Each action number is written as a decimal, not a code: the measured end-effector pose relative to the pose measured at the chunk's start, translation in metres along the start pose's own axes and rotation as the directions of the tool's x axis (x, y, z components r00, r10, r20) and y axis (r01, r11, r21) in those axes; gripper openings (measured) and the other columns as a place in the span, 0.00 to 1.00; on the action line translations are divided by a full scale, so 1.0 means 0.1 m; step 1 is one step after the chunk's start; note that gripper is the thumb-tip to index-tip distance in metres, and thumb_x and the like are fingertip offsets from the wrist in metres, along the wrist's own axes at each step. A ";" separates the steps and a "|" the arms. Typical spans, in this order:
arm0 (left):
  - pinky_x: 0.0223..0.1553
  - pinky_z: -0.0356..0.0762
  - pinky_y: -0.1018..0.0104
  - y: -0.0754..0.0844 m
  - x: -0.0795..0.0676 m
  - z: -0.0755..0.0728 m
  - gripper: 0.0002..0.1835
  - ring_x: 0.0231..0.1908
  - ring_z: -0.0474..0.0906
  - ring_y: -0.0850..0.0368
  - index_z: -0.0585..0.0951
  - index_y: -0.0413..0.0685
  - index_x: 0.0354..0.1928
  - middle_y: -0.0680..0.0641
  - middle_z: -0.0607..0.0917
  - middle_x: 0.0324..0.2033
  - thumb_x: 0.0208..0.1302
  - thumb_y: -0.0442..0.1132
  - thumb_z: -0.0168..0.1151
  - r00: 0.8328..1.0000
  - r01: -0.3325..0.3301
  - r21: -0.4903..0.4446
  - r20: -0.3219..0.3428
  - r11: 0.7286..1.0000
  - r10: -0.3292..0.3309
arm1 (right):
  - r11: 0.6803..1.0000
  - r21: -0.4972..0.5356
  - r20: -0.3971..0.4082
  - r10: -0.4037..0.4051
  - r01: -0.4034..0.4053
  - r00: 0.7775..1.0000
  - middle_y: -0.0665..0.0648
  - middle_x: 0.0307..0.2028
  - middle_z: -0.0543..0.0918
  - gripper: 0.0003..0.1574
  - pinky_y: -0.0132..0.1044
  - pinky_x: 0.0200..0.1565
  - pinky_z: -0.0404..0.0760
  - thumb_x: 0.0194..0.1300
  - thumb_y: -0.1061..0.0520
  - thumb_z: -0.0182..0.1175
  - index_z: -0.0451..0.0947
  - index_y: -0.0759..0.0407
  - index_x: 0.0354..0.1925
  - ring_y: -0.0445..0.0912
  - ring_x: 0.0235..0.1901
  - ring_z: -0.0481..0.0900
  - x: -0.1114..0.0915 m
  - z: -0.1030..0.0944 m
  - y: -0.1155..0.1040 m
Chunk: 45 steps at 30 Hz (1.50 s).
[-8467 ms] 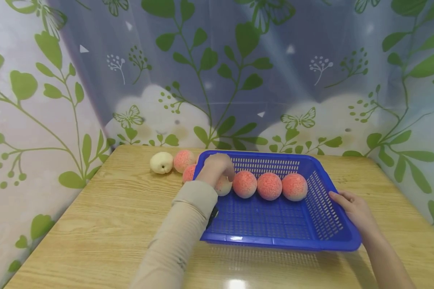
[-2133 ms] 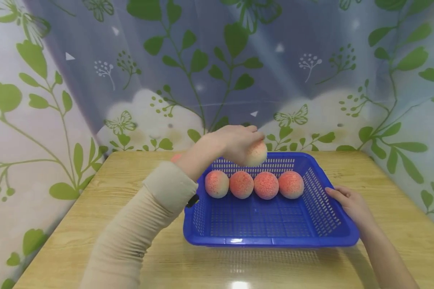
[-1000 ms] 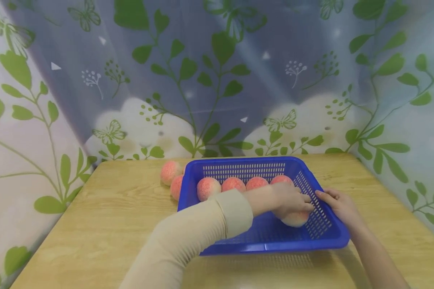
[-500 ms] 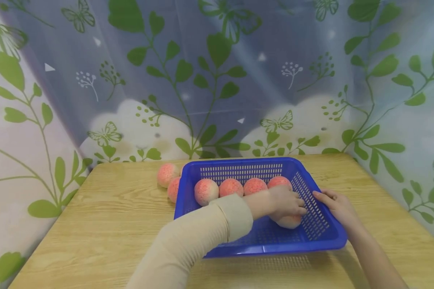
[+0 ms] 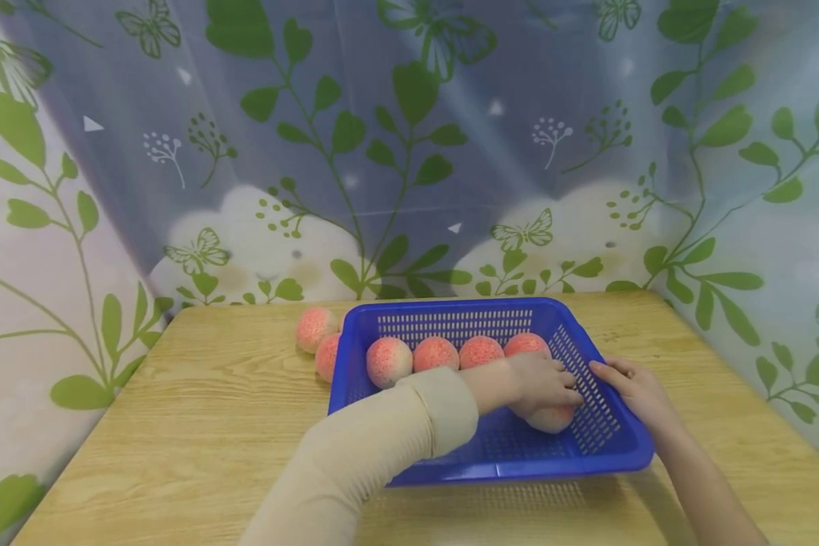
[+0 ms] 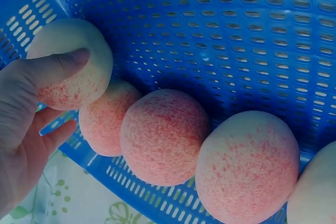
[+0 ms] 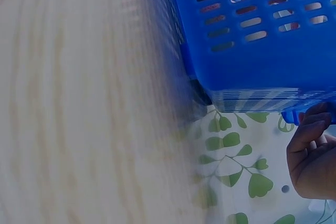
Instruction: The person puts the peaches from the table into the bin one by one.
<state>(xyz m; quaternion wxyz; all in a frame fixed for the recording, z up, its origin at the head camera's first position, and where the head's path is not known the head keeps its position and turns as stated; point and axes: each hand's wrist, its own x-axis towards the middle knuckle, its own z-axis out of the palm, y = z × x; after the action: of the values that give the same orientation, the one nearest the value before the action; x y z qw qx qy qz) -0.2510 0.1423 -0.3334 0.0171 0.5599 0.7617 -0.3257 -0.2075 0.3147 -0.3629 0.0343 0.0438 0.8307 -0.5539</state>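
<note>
My left hand [image 5: 541,383] reaches over the blue plastic basket [image 5: 444,474] and holds a pink-and-cream peach [image 5: 551,419] low inside, by the right wall. In the left wrist view the thumb lies across the held peach [image 6: 79,77], fingers on its far side. Behind it, a row of peaches [image 5: 390,362] runs along the back wall; my forearm covers their lower parts. My right hand [image 5: 638,390] grips the right rim of the basket, thumb on top. In the right wrist view the right hand [image 7: 315,153] has curled fingers at the rim.
Left of the basket, a peach [image 5: 316,330] and another peach [image 5: 327,356] sit on the wooden table [image 5: 211,425], the second partly behind the basket wall. A leaf-print curtain [image 5: 409,189] hangs behind the table's back edge.
The left hand first set down the leftmost peach of the row, then carried another over the basket and lowered it in front of the right end. The right hand stays at the rim.
</note>
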 end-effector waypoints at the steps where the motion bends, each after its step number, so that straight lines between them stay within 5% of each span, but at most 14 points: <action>1: 0.62 0.56 0.67 -0.01 0.00 0.00 0.32 0.65 0.54 0.61 0.53 0.69 0.70 0.58 0.57 0.68 0.67 0.48 0.51 1.000 0.001 -0.010 -0.002 1.000 -0.001 | 1.000 0.002 -0.001 -0.001 0.001 1.000 0.48 0.34 0.82 0.42 0.36 0.33 0.80 0.66 0.41 0.52 0.59 0.73 0.62 0.40 0.30 0.81 -0.01 0.00 0.00; 13: 0.61 0.58 0.67 -0.02 -0.03 0.01 0.32 0.64 0.56 0.61 0.53 0.69 0.71 0.59 0.58 0.67 0.67 0.48 0.51 1.000 -0.002 -0.005 -0.019 1.000 0.002 | 0.999 0.050 0.036 -0.007 0.005 0.999 0.50 0.34 0.83 0.39 0.38 0.33 0.81 0.67 0.43 0.52 0.62 0.74 0.61 0.43 0.31 0.82 -0.01 -0.02 0.01; 18: 0.61 0.58 0.66 -0.03 -0.05 0.01 0.33 0.64 0.56 0.61 0.51 0.69 0.71 0.58 0.58 0.67 0.67 0.48 0.51 1.000 0.011 -0.006 -0.014 1.000 -0.011 | 0.998 -0.062 0.084 -0.004 0.009 0.996 0.57 0.40 0.81 0.42 0.38 0.34 0.80 0.67 0.41 0.50 0.59 0.75 0.62 0.42 0.32 0.81 0.02 -0.06 -0.04; 25: 0.60 0.60 0.65 -0.04 -0.07 0.01 0.33 0.64 0.57 0.60 0.54 0.69 0.70 0.57 0.59 0.67 0.66 0.47 0.53 0.999 0.003 -0.033 -0.034 0.999 -0.004 | 0.986 -0.162 0.139 -0.009 0.032 0.990 0.53 0.26 0.80 0.39 0.35 0.22 0.76 0.67 0.44 0.52 0.62 0.77 0.59 0.40 0.21 0.77 0.02 -0.14 -0.11; 32: 0.60 0.61 0.64 -0.08 -0.11 0.00 0.32 0.63 0.59 0.60 0.56 0.68 0.70 0.56 0.61 0.66 0.66 0.44 0.55 0.998 0.002 -0.084 -0.058 0.996 -0.006 | 0.955 -0.287 0.151 -0.036 0.078 0.988 0.55 0.27 0.80 0.39 0.34 0.17 0.72 0.65 0.46 0.55 0.63 0.77 0.58 0.40 0.16 0.70 -0.03 -0.21 -0.19; 39: 0.51 0.70 0.65 -0.31 -0.35 -0.05 0.24 0.53 0.71 0.60 0.72 0.61 0.61 0.56 0.74 0.54 0.61 0.43 0.59 0.985 0.051 -0.282 -0.142 0.958 -0.095 | 0.903 -0.389 0.180 -0.117 0.180 0.977 0.52 0.17 0.73 0.32 0.35 0.14 0.68 0.65 0.49 0.56 0.69 0.75 0.53 0.41 0.11 0.66 -0.06 -0.18 -0.26; 45: 0.51 0.70 0.65 -0.67 -0.76 -0.18 0.19 0.53 0.72 0.60 0.77 0.55 0.57 0.55 0.78 0.52 0.63 0.45 0.59 0.968 0.167 -0.421 -0.101 0.891 -0.229 | 0.889 -0.420 0.180 -0.116 0.183 0.977 0.51 0.15 0.70 0.31 0.36 0.14 0.68 0.66 0.50 0.56 0.68 0.77 0.52 0.41 0.10 0.64 -0.09 -0.20 -0.24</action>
<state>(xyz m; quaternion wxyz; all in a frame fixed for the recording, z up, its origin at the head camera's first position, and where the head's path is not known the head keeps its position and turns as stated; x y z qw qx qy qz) -0.2743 0.0771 -0.2574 0.0443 0.4856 0.8652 -0.1167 -0.2014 0.3240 -0.3326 0.0624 -0.0710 0.9291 -0.3575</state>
